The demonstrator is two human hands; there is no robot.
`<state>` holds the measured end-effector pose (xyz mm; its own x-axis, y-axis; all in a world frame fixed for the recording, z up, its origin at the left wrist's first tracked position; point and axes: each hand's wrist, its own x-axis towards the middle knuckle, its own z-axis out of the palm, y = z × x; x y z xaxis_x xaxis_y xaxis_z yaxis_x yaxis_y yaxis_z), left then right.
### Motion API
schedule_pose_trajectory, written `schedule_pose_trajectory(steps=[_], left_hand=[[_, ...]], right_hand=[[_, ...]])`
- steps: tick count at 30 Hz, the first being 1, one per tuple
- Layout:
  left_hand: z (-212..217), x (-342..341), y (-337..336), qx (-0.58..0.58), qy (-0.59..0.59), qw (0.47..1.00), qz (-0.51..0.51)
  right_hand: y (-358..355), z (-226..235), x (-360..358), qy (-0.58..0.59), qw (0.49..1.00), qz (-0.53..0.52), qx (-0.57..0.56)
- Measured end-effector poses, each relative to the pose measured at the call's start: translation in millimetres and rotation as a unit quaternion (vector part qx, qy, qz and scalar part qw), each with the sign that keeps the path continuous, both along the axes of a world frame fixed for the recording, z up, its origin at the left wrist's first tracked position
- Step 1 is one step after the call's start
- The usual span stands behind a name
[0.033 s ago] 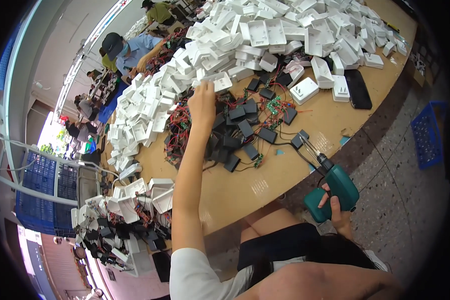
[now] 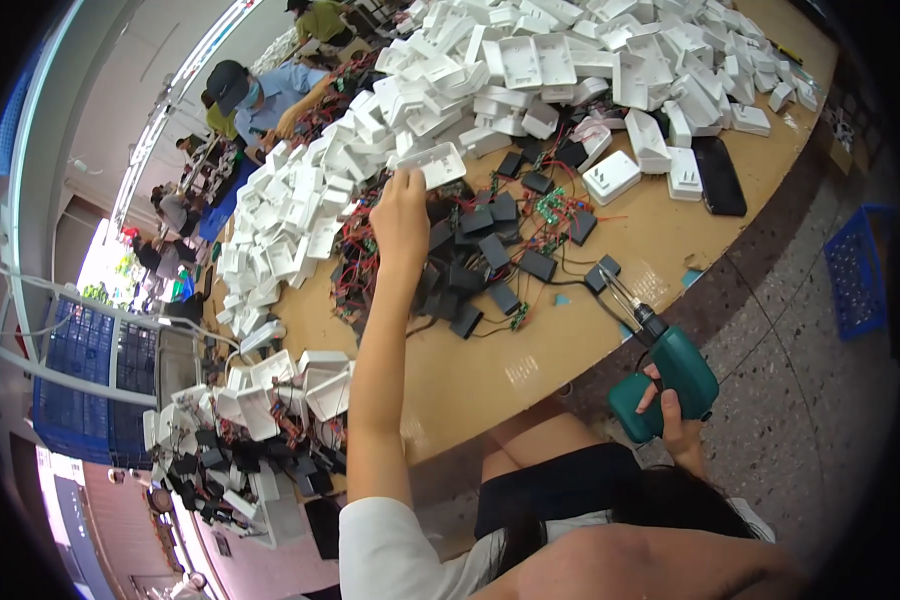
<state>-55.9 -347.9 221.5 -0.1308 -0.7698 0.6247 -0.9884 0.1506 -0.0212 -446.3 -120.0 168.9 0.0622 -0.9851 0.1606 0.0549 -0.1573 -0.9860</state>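
Note:
My left hand (image 2: 401, 222) reaches over the table, fingers closed on the near edge of an open white plastic housing (image 2: 440, 166). Under and beside that hand lies a heap of black rectangular blocks (image 2: 462, 280) with red wires and small green circuit boards (image 2: 550, 207). Lower right, my right hand (image 2: 677, 425) is wrapped round the grip of a green soldering gun (image 2: 685, 372). Its metal prongs point up and left, close to a single black block (image 2: 602, 272) at the table edge. I cannot tell whether they touch.
A large pile of white housings (image 2: 530, 65) covers the far table. A black phone (image 2: 718, 178) lies at the right edge. More housings and wired parts (image 2: 270, 400) sit at left. Blue crates stand at left (image 2: 75, 350) and on the floor (image 2: 858, 270). Other people (image 2: 275, 95) work beyond.
My left hand has shifted very slightly left, and the white housing is tilted so more of its inside shows. The right hand and soldering gun are nearly still.

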Motion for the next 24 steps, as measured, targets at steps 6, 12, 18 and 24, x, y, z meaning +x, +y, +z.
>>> schedule_pose_trajectory(steps=[6, 12, 18, 24], left_hand=[[-10.7, 4.6, 211.7, 0.002, 0.133, 0.991, 0.014], [-42.8, -1.3, 334.8, 0.071, 0.159, 0.984, 0.043], [-80.3, -5.2, 423.1, 0.122, 0.162, 0.977, 0.07], [-54.4, -5.9, 439.9, 0.113, 0.221, 0.969, 0.0]], right_hand=[[55.7, -4.9, 41.2, -0.032, 0.999, 0.035, 0.018], [121.0, -10.0, 74.3, 0.029, 0.994, 0.103, -0.022], [169.3, -4.7, 87.1, 0.018, 0.992, 0.125, -0.014], [191.7, -9.4, 78.8, 0.042, 0.992, 0.113, -0.026]])
